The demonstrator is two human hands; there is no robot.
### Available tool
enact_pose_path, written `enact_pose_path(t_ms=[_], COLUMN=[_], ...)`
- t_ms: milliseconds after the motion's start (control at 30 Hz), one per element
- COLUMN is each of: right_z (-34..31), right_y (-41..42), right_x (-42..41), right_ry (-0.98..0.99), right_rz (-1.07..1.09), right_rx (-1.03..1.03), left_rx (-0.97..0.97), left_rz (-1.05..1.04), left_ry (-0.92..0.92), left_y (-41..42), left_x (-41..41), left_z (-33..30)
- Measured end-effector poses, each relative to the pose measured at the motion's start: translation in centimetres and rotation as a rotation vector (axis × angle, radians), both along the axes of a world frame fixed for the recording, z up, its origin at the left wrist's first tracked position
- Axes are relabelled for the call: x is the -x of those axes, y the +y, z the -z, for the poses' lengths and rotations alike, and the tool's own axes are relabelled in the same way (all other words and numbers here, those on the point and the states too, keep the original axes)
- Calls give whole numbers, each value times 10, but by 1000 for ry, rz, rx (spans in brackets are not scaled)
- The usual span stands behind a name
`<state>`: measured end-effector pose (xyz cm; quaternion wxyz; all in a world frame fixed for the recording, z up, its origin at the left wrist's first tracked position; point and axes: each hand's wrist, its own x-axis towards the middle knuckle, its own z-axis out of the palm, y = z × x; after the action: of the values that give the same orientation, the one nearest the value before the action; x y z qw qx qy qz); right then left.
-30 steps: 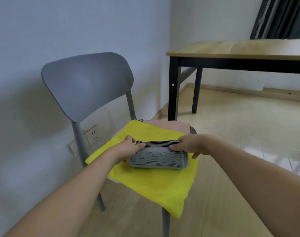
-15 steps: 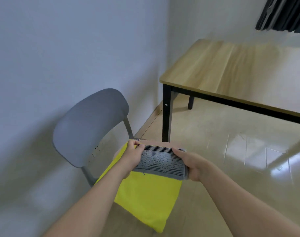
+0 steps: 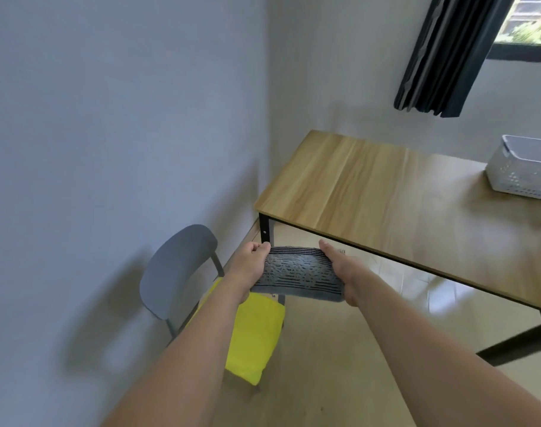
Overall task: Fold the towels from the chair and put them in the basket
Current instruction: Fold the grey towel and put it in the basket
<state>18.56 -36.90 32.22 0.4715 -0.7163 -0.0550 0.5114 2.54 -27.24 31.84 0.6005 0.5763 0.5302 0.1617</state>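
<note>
- While both hands grip it, the folded grey striped towel [image 3: 297, 276] is held in the air, above the front of the grey chair [image 3: 176, 269] and near the corner of the wooden table [image 3: 386, 198].
- The left hand [image 3: 247, 266] grips the towel's left end, thumb on top and fingers curled underneath.
- The right hand [image 3: 343, 272] grips the right end, thumb laid along the top edge; its other fingers are hidden under the cloth.
- A yellow towel [image 3: 254, 337] lies on the chair seat, with its front edge hanging over the front of the seat.
- The chair stands beside the pale wall, just left of the table's black leg [image 3: 265, 229].
- A white perforated basket [image 3: 522, 167] sits on the far right of the tabletop, well apart from the hands.
- Dark curtains [image 3: 448, 57] hang beside a window [image 3: 531, 23] at the upper right.
</note>
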Motion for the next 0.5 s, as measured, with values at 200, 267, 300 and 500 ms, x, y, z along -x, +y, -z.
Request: enact_pose_path(t_ms=[200, 267, 300, 500], right_z=[-7, -12, -15, -34], right_y=[-16, -23, -28, -71], right_x=[-20, -36, -46, -133], right_ry=[-16, -9, 0, 77], right_rz=[58, 87, 94, 36], right_rx=[-23, -35, -41, -135], left_rx=[6, 1, -5, -46], left_rz=[32, 31, 25, -9], left_ry=[-42, -53, -62, -131], left_y=[-9, -13, -17, -56], left_x=[-27, -43, -52, -137], left_z=[-9, -17, -21, -51])
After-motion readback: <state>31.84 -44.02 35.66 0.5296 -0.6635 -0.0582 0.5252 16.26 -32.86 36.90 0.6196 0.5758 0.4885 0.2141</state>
